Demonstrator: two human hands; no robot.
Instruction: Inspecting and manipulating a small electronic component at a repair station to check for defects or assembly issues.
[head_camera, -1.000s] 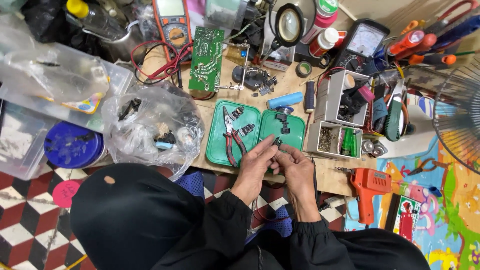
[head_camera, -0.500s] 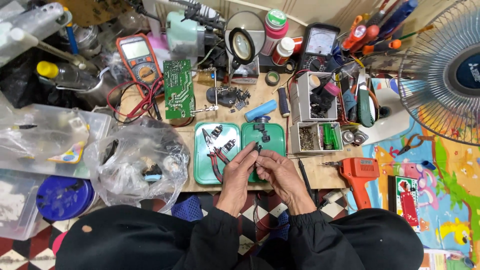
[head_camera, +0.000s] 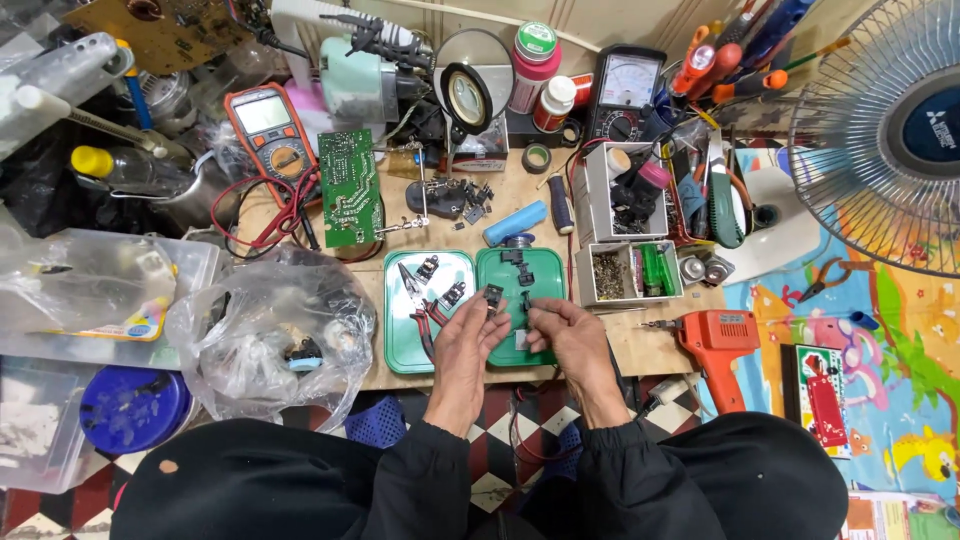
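My left hand (head_camera: 468, 340) pinches a small black switch part (head_camera: 493, 294) between thumb and fingers over the two green trays. My right hand (head_camera: 568, 335) holds another small black part (head_camera: 527, 301) just to its right; the fingertips of both hands almost touch. The left green tray (head_camera: 395, 345) carries red-handled pliers (head_camera: 418, 308) and a few black parts. More black parts lie in the right green tray (head_camera: 545, 268). Both sleeves are black.
A green circuit board (head_camera: 349, 188), an orange multimeter (head_camera: 268, 125), a magnifier (head_camera: 467, 95) and a blue cylindrical cell (head_camera: 515, 223) lie behind the trays. Clear plastic bags (head_camera: 270, 330) sit left. An orange drill-shaped tool (head_camera: 716, 340), parts boxes (head_camera: 630, 270) and a fan (head_camera: 885, 130) are right.
The view has tilted a little so the bench sits lower in frame. My hands stay together over the trays, still working the small black parts, fingers shifted slightly.
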